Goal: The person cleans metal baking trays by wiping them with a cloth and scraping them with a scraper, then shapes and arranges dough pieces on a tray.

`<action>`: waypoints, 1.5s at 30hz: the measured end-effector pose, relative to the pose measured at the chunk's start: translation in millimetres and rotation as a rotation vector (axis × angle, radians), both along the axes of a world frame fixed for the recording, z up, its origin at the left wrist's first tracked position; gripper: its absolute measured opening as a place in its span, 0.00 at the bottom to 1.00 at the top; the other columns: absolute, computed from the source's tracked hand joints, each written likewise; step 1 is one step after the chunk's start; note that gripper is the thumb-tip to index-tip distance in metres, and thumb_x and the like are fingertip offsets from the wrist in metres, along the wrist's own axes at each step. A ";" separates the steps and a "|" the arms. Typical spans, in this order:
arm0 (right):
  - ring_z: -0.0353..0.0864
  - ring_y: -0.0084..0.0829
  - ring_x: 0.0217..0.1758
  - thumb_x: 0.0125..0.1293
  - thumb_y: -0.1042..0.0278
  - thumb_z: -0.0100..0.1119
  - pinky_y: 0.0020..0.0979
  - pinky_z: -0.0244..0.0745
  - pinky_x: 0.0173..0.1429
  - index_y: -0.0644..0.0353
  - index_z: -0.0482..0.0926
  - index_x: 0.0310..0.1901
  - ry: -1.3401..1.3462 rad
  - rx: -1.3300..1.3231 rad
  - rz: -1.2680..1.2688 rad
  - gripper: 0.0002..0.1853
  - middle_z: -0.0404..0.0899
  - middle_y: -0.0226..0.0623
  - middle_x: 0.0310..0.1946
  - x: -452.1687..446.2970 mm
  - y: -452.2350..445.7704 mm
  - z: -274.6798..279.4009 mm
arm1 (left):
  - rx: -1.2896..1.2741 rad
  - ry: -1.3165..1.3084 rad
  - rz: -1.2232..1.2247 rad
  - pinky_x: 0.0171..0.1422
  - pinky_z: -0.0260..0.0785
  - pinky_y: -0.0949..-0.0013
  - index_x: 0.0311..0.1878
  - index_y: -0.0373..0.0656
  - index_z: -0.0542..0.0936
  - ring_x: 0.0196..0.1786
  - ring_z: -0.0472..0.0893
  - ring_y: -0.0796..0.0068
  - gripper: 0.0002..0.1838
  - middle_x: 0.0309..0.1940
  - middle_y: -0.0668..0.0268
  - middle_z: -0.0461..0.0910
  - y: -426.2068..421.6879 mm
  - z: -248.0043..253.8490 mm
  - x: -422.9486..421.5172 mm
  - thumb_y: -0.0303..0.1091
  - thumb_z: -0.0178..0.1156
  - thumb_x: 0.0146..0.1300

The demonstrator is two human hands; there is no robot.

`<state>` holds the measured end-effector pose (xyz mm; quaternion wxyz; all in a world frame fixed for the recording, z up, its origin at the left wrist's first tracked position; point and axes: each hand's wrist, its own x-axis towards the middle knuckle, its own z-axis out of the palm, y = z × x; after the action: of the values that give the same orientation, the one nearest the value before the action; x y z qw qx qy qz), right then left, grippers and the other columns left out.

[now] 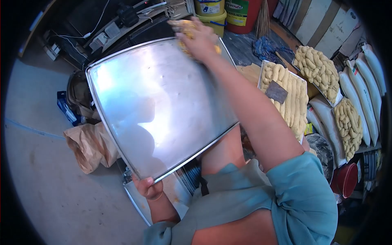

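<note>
A large shiny metal baking tray (159, 110) is held tilted in front of me. My left hand (148, 187) grips its near left corner, with the thumb over the rim. At the far right corner, my right hand (200, 41) is closed on a crumpled yellow piece (185, 27); whether it is cloth or plastic I cannot tell. More yellow shows below that hand, against the tray surface. Blur softens the tray's right side beside my forearm.
To the right, a tray of dough strips (295, 102) carries a dark square scraper (276, 92). Heaped dough pieces (316, 67) lie beyond, beside stacked white sacks (359, 104). Brown paper bag (92, 145) stands left. Yellow buckets (211, 20) are at the back; a red bowl (344, 179) sits lower right.
</note>
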<state>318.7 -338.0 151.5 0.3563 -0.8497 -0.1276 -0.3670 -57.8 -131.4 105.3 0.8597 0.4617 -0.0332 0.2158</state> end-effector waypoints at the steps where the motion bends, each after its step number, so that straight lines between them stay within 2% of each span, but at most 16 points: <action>1: 0.62 0.46 0.67 0.59 0.30 0.51 0.47 0.55 0.67 0.44 0.74 0.63 0.294 -0.106 -0.165 0.35 0.64 0.39 0.68 -0.7 -29.8 -3.2 | -0.015 -0.001 0.023 0.59 0.68 0.62 0.56 0.27 0.70 0.50 0.78 0.60 0.31 0.46 0.53 0.77 2.2 4.9 -1.0 0.30 0.55 0.44; 3: 0.63 0.47 0.67 0.55 0.26 0.52 0.50 0.55 0.68 0.50 0.59 0.71 0.572 0.102 -0.376 0.48 0.70 0.51 0.61 0.9 -86.2 -46.9 | -0.023 0.038 0.017 0.58 0.69 0.62 0.55 0.28 0.70 0.50 0.78 0.60 0.32 0.46 0.53 0.77 9.1 8.1 -0.9 0.30 0.55 0.42; 7: 0.70 0.46 0.62 0.61 0.32 0.50 0.42 0.61 0.67 0.64 0.73 0.60 0.506 0.213 -0.552 0.40 0.72 0.48 0.60 2.5 -175.3 -153.8 | -0.084 0.072 0.015 0.63 0.66 0.60 0.58 0.28 0.69 0.54 0.76 0.59 0.33 0.50 0.53 0.76 16.9 -8.4 10.5 0.31 0.53 0.43; 11: 0.80 0.37 0.48 0.67 0.38 0.49 0.33 0.70 0.54 0.68 0.76 0.55 0.671 0.951 -0.122 0.35 0.80 0.43 0.48 -26.4 -181.7 -134.8 | -0.090 0.034 0.011 0.69 0.60 0.57 0.63 0.31 0.66 0.61 0.72 0.58 0.34 0.56 0.54 0.72 4.6 -18.3 43.0 0.32 0.51 0.48; 18: 0.79 0.36 0.52 0.69 0.41 0.50 0.40 0.74 0.56 0.62 0.68 0.62 0.556 1.436 0.613 0.33 0.77 0.41 0.52 -59.1 -146.9 -18.2 | 0.054 -0.073 -0.188 0.68 0.62 0.59 0.61 0.30 0.65 0.59 0.73 0.59 0.31 0.54 0.53 0.72 -13.7 23.6 133.0 0.28 0.51 0.49; 22: 0.76 0.43 0.56 0.69 0.38 0.47 0.49 0.72 0.59 0.59 0.69 0.61 0.505 1.545 0.852 0.32 0.75 0.42 0.55 -60.4 -155.8 20.9 | 0.321 -0.151 -0.344 0.64 0.62 0.69 0.59 0.31 0.69 0.55 0.74 0.72 0.26 0.51 0.62 0.75 -37.8 52.5 167.5 0.20 0.50 0.54; 28: 0.74 0.48 0.53 0.64 0.28 0.39 0.53 0.66 0.62 0.58 0.75 0.53 0.417 1.773 0.689 0.37 0.76 0.43 0.51 -80.8 -219.2 25.9 | 1.477 -0.397 -0.648 0.66 0.63 0.59 0.67 0.44 0.67 0.59 0.76 0.57 0.36 0.57 0.53 0.75 -81.9 117.8 170.4 0.21 0.53 0.49; 29: 0.75 0.47 0.52 0.62 0.26 0.42 0.50 0.68 0.60 0.59 0.75 0.54 0.503 1.477 1.426 0.40 0.77 0.45 0.51 -33.9 -285.4 -55.5 | 1.623 -0.480 -0.733 0.68 0.62 0.55 0.68 0.48 0.67 0.59 0.76 0.58 0.38 0.57 0.53 0.75 -91.2 121.0 167.3 0.22 0.56 0.48; 30: 0.76 0.45 0.51 0.59 0.23 0.44 0.46 0.71 0.58 0.61 0.74 0.55 0.632 1.612 0.796 0.44 0.78 0.45 0.49 -84.8 -268.9 -32.7 | 1.778 -0.596 -0.657 0.69 0.60 0.52 0.68 0.52 0.68 0.60 0.76 0.58 0.38 0.58 0.54 0.74 -96.2 116.2 164.6 0.22 0.56 0.48; 31: 0.78 0.43 0.50 0.60 0.33 0.52 0.43 0.74 0.55 0.63 0.73 0.56 0.804 1.640 0.909 0.38 0.78 0.46 0.49 -90.6 -288.1 -51.3 | 1.930 -0.716 -0.575 0.71 0.58 0.48 0.67 0.56 0.68 0.60 0.75 0.57 0.37 0.60 0.56 0.73 -100.0 107.1 161.1 0.22 0.56 0.49; 36: 0.81 0.41 0.45 0.60 0.51 0.57 0.40 0.79 0.51 0.69 0.72 0.55 0.604 1.704 0.560 0.30 0.79 0.49 0.47 -132.2 -279.8 -120.1 | 2.266 -0.877 -0.152 0.76 0.34 0.36 0.67 0.71 0.67 0.73 0.60 0.57 0.32 0.68 0.55 0.65 -81.2 91.9 149.2 0.28 0.53 0.61; 37: 0.82 0.41 0.43 0.59 0.55 0.58 0.39 0.80 0.50 0.70 0.71 0.55 0.599 1.704 0.588 0.29 0.79 0.50 0.46 -136.4 -275.7 -119.8 | 2.219 -0.825 0.064 0.78 0.31 0.41 0.69 0.65 0.65 0.76 0.54 0.58 0.30 0.69 0.55 0.62 -71.4 79.3 150.1 0.31 0.53 0.63; 39: 0.84 0.41 0.39 0.56 0.64 0.58 0.37 0.83 0.47 0.74 0.71 0.54 0.577 1.710 0.647 0.27 0.80 0.52 0.43 -142.1 -262.7 -119.8 | 1.448 -0.529 0.323 0.78 0.34 0.44 0.69 0.59 0.65 0.75 0.55 0.57 0.28 0.70 0.58 0.62 -71.1 36.0 158.1 0.40 0.54 0.65; 41: 0.85 0.42 0.40 0.57 0.63 0.58 0.38 0.83 0.48 0.74 0.71 0.54 0.643 1.740 0.677 0.26 0.81 0.53 0.42 -136.6 -249.5 -131.3 | 0.653 -0.226 0.163 0.78 0.37 0.48 0.70 0.53 0.63 0.75 0.56 0.57 0.31 0.71 0.61 0.60 -69.5 7.5 161.7 0.50 0.53 0.66; 44: 0.85 0.41 0.39 0.59 0.63 0.58 0.37 0.84 0.46 0.75 0.71 0.54 0.701 1.782 0.760 0.26 0.82 0.52 0.41 -136.3 -221.7 -127.9 | -0.629 0.056 -0.529 0.76 0.47 0.52 0.73 0.46 0.56 0.72 0.58 0.56 0.41 0.72 0.62 0.58 -71.4 -17.6 131.7 0.60 0.52 0.64; 45: 0.85 0.40 0.38 0.59 0.63 0.59 0.37 0.84 0.45 0.75 0.71 0.53 0.708 1.766 0.778 0.25 0.82 0.52 0.41 -138.3 -212.2 -122.5 | -0.617 -0.060 -0.580 0.75 0.49 0.53 0.72 0.43 0.56 0.72 0.60 0.57 0.40 0.71 0.61 0.59 -88.4 -18.9 121.9 0.58 0.53 0.64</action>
<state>180.4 -550.2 28.9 0.9657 -0.2440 0.0338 0.0826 64.1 -219.8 86.4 0.9815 0.1476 -0.1204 -0.0217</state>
